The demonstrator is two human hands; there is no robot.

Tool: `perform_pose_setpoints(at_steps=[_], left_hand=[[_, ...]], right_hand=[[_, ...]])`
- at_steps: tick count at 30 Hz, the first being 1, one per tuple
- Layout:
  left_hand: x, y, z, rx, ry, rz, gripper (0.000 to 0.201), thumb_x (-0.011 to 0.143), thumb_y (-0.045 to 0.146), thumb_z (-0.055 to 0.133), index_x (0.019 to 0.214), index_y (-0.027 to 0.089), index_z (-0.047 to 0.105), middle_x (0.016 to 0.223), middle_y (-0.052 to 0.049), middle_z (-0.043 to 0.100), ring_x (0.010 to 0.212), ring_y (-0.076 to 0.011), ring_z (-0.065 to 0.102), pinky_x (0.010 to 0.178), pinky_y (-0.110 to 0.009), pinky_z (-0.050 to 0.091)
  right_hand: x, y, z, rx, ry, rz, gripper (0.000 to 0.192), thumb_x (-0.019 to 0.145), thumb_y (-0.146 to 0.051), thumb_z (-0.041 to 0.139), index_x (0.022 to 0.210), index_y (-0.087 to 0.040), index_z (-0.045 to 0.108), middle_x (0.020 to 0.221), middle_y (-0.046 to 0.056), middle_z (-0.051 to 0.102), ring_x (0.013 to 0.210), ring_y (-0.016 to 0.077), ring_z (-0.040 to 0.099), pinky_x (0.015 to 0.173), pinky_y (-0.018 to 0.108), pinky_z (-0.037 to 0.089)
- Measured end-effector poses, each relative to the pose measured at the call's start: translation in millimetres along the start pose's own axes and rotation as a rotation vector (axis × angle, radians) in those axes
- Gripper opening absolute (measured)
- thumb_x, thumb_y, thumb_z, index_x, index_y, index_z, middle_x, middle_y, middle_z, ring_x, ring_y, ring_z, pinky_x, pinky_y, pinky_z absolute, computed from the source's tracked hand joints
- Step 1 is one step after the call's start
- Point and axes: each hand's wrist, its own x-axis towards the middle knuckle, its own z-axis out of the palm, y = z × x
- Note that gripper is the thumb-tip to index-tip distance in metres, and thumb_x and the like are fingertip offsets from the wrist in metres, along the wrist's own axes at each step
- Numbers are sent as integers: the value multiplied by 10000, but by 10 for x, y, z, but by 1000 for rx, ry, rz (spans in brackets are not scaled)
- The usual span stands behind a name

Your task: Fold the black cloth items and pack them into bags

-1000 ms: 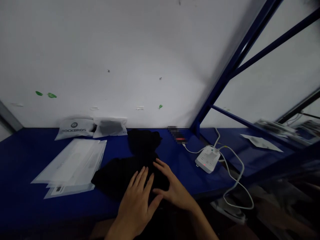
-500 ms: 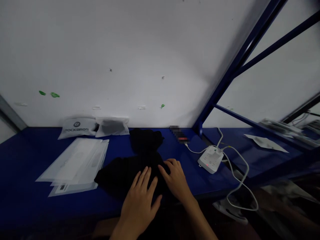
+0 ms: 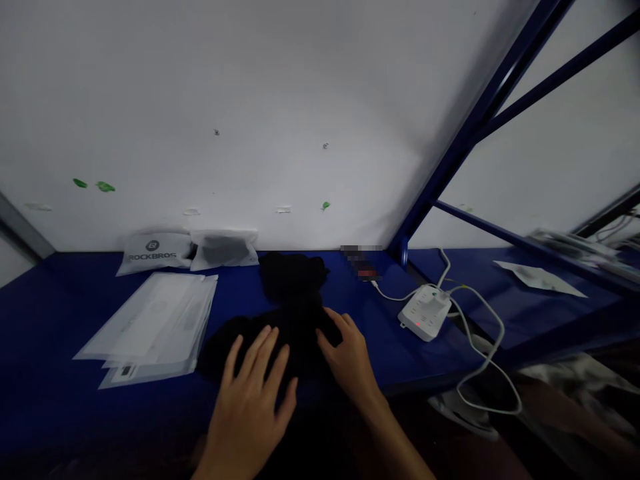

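A dark piece of black fabric lies on the blue table in front of me; its exact kind is hard to make out in the dim light. My left hand rests flat on its left part, fingers spread. At the right edge of the fabric, my right hand has its thumb and curled fingers around a bit of the cloth. Just behind lies a second black fabric bundle, crumpled, touching or nearly touching the first.
Frosted plastic bags lie stacked at left. Two filled pouches, one marked ROCKBROS, lean by the wall. A blurred-out device is cabled near a white power strip. A blue metal frame rises at right; a person's arm shows beyond.
My left hand has slid left and slightly nearer across the fabric, its fingers spreading. The right hand stays at the right edge, a little higher. The camera view has shifted slightly.
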Motion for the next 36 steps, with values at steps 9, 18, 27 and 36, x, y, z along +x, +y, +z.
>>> perform_pose_setpoints(at_steps=[9,18,27,36], left_hand=[[-274,-227,167,-158,-65,-54,617,918,287,557,1491,174,361,1438,-117,551,1352,-279,499,1121,-513,435],[-249,-202,64,-244,-131,-222,700,906,268,549,1546,335,273,1557,-65,390,1391,-303,442,1049,-504,506],[-198,-170,135,-108,-97,-156,631,898,297,536,1504,216,380,1518,-123,444,1367,-314,464,1097,-541,429],[-245,-254,19,-68,-38,-149,531,899,304,568,1421,233,496,1545,-105,410,1389,-313,435,1108,-533,422]], right_hand=[[-223,-564,188,-276,25,-421,344,917,-356,608,1209,-183,664,963,106,660,915,272,582,833,466,464],[-290,-657,134,283,-330,-347,325,974,-145,442,1248,-225,599,1151,87,633,1081,205,587,968,398,495],[-161,-327,54,99,-61,11,300,895,-416,620,1120,-227,678,1167,121,625,1116,300,585,950,483,500],[-150,-446,240,70,-179,77,338,902,-384,590,1208,-243,606,1149,67,697,1057,278,659,902,435,520]])
